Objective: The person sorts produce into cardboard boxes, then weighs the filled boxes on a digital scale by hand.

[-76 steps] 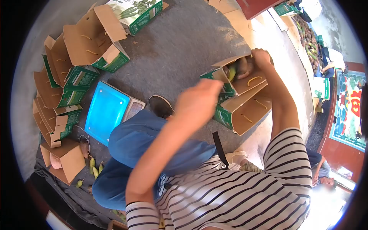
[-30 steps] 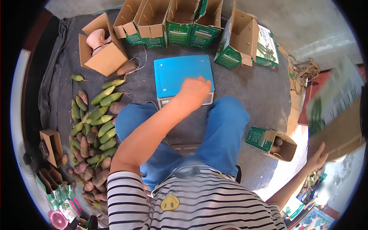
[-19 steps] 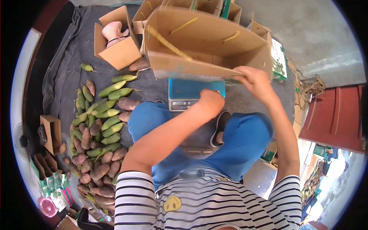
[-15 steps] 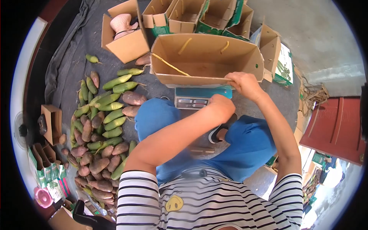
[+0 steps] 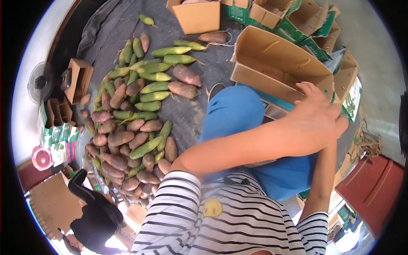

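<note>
My left arm reaches across to the right, and my left hand [image 5: 312, 117] hovers over the right end of an open cardboard carton [image 5: 265, 75], fingers stretched out and slightly blurred. Nothing shows in it. Behind it, my right hand [image 5: 341, 124] is mostly covered, with its fingers hidden. The carton looks bare inside, with yellow cord loops on its inner wall. Beneath its near side lies a digital scale [image 5: 275, 112], partly hidden by my knee and forearm.
Left of my knee lies a big pile of green radishes [image 5: 154, 87] and brownish-purple sweet potatoes [image 5: 120, 138]. More green cartons [image 5: 304, 19] stand at the back. A tan box [image 5: 197, 18] is behind the pile. A person in black [image 5: 97, 216] is at lower left.
The view has swung left, so things sit farther right. My left hand has moved from above the scale to the carton's right end, crossing over my right hand; its fingers have straightened.
</note>
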A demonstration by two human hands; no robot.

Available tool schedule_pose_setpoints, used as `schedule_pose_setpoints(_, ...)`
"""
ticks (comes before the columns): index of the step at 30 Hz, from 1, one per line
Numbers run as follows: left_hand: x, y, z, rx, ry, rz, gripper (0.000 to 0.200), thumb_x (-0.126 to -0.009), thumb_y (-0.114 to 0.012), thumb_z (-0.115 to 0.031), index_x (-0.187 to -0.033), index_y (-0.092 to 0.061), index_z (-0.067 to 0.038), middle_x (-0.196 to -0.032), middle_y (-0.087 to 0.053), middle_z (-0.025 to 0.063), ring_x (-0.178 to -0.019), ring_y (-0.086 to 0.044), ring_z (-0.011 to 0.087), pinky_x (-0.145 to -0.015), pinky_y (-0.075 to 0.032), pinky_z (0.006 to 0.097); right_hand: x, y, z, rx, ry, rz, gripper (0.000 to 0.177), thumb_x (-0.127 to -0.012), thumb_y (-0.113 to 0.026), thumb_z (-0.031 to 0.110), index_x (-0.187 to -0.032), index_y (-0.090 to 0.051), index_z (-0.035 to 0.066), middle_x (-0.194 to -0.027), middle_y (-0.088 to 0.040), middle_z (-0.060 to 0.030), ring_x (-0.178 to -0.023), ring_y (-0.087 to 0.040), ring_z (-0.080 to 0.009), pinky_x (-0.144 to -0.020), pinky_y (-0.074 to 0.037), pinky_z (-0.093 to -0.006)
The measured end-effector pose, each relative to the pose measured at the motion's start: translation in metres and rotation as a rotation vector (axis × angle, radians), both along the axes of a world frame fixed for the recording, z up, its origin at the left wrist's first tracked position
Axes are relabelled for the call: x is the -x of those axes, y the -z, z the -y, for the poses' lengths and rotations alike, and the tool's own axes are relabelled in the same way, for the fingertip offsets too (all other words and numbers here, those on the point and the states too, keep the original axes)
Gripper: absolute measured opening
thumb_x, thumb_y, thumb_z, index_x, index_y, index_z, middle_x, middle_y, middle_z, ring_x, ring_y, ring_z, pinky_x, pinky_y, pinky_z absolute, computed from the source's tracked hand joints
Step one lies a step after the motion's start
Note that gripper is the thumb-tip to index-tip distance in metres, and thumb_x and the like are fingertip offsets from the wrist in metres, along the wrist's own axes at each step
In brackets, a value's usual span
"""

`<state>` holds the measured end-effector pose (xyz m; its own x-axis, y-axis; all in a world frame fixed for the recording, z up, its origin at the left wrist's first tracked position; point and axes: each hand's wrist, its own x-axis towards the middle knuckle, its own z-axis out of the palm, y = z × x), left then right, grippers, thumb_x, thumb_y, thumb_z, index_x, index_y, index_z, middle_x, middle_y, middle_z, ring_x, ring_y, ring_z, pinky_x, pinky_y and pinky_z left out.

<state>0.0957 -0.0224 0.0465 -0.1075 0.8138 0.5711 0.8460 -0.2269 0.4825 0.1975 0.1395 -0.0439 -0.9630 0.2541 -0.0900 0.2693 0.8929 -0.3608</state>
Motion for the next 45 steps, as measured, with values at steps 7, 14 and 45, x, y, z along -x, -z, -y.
schedule_pose_setpoints(7, 0.113, 0.153, 0.18, 0.307, -0.772, 0.34, 0.02, -0.085, -0.062, -0.007, -0.105, -0.06, -0.002, -0.096, -0.062, 0.0141, -0.083, -0.062, 0.0264, -0.076, -0.05, 0.0328, 0.019, -0.032, 0.021, -0.025, 0.066, 0.183, 0.048, -0.078, -0.07, 0.017, -0.122, -0.055, 0.006, -0.116, -0.059, -0.013, -0.108, -0.055, -0.0329, -0.091, -0.045, -0.0407)
schedule_pose_setpoints(14, 0.089, 0.306, 0.432, 1.672, -0.948, -0.011, 0.04, -0.077, -0.066, -0.014, -0.116, -0.055, -0.01, -0.116, -0.058, 0.0125, -0.111, -0.055, 0.0308, -0.088, -0.047, 0.0462, 0.016, -0.001, 0.011, -0.123, 0.022, 0.194, 0.04, -0.078, -0.068, 0.011, -0.117, -0.057, 0.006, -0.107, -0.061, -0.0146, -0.102, -0.057, -0.0334, -0.087, -0.046, -0.0416)
schedule_pose_setpoints(45, 0.109, 0.034, 0.127, -0.37, -0.487, 0.163, 0.055, -0.083, -0.068, -0.011, -0.129, -0.042, 0.004, -0.129, -0.049, 0.0197, -0.114, -0.053, 0.0317, -0.102, -0.042, 0.0418, -0.006, 0.018, -0.079, 0.489, 0.052, 0.387, 0.021, -0.088, -0.059, 0.016, -0.104, -0.065, 0.004, -0.097, -0.066, -0.0114, -0.096, -0.061, -0.0243, -0.084, -0.046, -0.035)
